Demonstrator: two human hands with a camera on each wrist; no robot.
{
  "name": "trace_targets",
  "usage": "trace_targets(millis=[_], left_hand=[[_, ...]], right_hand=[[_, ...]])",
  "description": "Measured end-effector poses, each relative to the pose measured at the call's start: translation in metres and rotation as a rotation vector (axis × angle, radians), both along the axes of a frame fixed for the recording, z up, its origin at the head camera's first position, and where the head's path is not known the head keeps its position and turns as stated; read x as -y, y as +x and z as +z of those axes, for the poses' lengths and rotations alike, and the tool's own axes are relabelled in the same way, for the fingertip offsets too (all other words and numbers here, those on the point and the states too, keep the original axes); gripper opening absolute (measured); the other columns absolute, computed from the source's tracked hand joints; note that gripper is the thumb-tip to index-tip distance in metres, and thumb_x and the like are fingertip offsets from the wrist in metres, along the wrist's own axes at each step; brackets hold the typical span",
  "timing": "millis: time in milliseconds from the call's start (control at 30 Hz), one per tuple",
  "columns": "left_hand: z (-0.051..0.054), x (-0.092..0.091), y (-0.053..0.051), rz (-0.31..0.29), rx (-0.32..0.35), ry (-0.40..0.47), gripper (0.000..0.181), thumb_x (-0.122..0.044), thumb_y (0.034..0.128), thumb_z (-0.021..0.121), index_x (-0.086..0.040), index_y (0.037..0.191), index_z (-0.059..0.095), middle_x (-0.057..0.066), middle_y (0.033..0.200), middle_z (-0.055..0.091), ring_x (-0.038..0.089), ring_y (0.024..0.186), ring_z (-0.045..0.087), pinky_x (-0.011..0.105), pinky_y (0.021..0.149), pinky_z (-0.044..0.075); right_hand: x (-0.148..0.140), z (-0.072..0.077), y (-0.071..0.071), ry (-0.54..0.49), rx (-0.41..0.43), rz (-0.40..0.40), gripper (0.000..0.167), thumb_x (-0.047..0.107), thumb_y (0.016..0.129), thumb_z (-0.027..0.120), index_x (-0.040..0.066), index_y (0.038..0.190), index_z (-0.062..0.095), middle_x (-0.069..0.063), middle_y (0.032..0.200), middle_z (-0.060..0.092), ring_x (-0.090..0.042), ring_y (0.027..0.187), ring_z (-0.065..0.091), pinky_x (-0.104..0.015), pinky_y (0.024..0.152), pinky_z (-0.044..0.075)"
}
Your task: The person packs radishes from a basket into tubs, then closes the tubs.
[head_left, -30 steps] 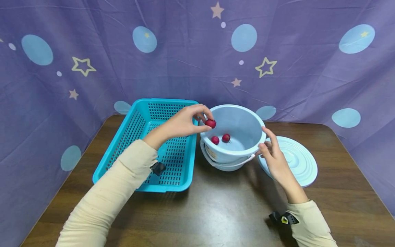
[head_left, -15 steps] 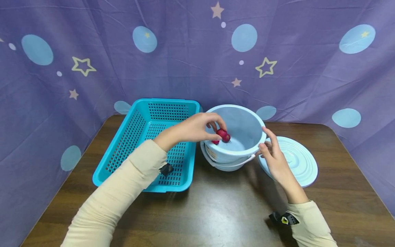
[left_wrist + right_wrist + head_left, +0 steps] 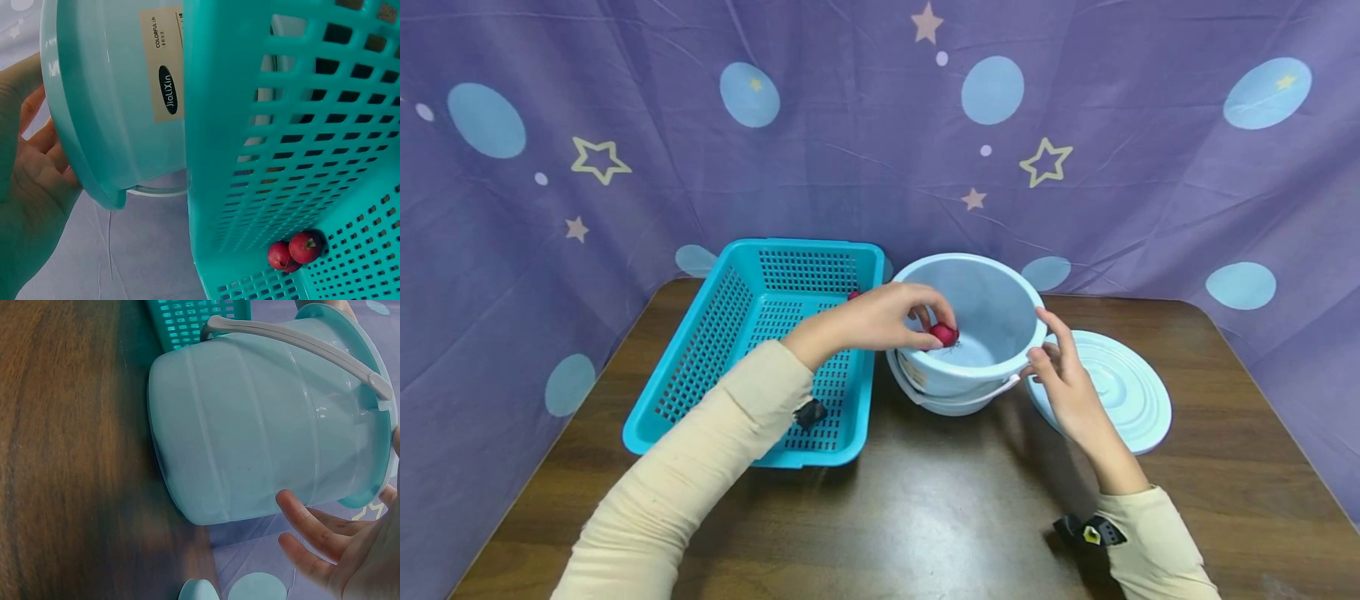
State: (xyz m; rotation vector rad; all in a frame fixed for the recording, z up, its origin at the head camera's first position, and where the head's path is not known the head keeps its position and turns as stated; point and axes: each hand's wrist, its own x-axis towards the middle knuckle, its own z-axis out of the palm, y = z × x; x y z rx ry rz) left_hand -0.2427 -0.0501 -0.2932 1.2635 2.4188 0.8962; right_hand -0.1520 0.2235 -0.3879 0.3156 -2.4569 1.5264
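My left hand (image 3: 891,318) reaches over the near-left rim of the light blue bucket (image 3: 1000,308) and pinches a red radish (image 3: 946,334) low inside it, thin roots showing beside the fruit. Other radishes in the bucket are mostly hidden by the hand. On the bucket's right rim, my right hand (image 3: 1070,383) grips with thumb and fingers; the right wrist view shows some fingers (image 3: 312,540) spread beside the bucket wall (image 3: 250,425). Inside the turquoise basket (image 3: 842,417), red radishes (image 3: 305,247) lie in a corner in the left wrist view.
A round light blue lid (image 3: 1131,392) lies on the brown wooden table (image 3: 925,517), right of the bucket and partly behind my right hand. The basket stands close to the bucket's left side. A purple patterned cloth (image 3: 865,125) hangs behind the table.
My left hand has moved right and down into the bucket with the radish, from above the rim. A radish in the basket now shows above my left wrist. My right hand has stayed on the rim.
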Motion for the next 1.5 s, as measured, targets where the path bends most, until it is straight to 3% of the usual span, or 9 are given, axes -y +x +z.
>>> trace_targets(millis=[300,533,667,867,1133,1500], left_hand=[[0.005,0.004,-0.001,0.012,-0.031,0.025,0.020,-0.017,0.0911,0.074,-0.016,0.111,0.071,-0.005,0.108,0.067,0.007,0.093,0.062,0.030,0.092,0.049],[0.013,0.016,-0.006,0.107,-0.056,0.080,0.022,-0.019,0.0927,0.072,-0.016,0.114,0.070,-0.004,0.112,0.067,0.008,0.096,0.060,0.032,0.092,0.048],[0.012,0.026,-0.011,0.152,-0.054,0.138,0.023,-0.018,0.0938,0.071,-0.015,0.116,0.069,-0.004,0.113,0.067,0.010,0.098,0.060,0.034,0.091,0.048],[0.003,0.041,-0.023,0.251,-0.062,0.207,0.021,-0.020,0.0950,0.069,-0.013,0.115,0.070,0.001,0.113,0.068,0.012,0.098,0.059,0.037,0.092,0.047],[-0.013,0.063,-0.035,0.382,-0.010,0.213,0.024,-0.022,0.0966,0.067,-0.014,0.119,0.068,0.000,0.115,0.066,0.015,0.101,0.058,0.035,0.092,0.047],[-0.046,0.076,-0.055,0.525,0.015,0.170,0.028,-0.023,0.0970,0.066,-0.012,0.123,0.067,0.002,0.120,0.065,0.020,0.107,0.059,0.042,0.092,0.048]], right_hand=[[0.000,0.002,-0.001,0.002,-0.009,0.003,0.052,0.020,0.108,0.041,0.026,0.157,0.023,-0.017,0.099,0.062,-0.008,0.080,0.063,-0.026,0.077,0.050],[0.001,0.003,-0.001,-0.006,-0.011,0.006,0.052,0.020,0.108,0.042,0.024,0.156,0.024,-0.018,0.100,0.062,-0.009,0.080,0.064,-0.027,0.076,0.049],[0.001,0.004,-0.001,-0.010,-0.015,0.009,0.052,0.019,0.108,0.042,0.023,0.156,0.024,-0.018,0.100,0.062,-0.008,0.080,0.064,-0.027,0.076,0.049],[0.000,0.004,-0.001,-0.012,-0.017,0.008,0.052,0.019,0.107,0.042,0.023,0.156,0.025,-0.017,0.098,0.062,-0.007,0.080,0.063,-0.026,0.075,0.049],[0.000,0.004,0.000,-0.005,-0.011,0.003,0.053,0.019,0.107,0.042,0.023,0.157,0.024,-0.017,0.098,0.062,-0.009,0.081,0.064,-0.025,0.074,0.049],[0.001,0.002,0.001,-0.010,-0.005,0.007,0.053,0.018,0.107,0.043,0.023,0.157,0.024,-0.019,0.100,0.062,-0.009,0.081,0.064,-0.024,0.075,0.048]])
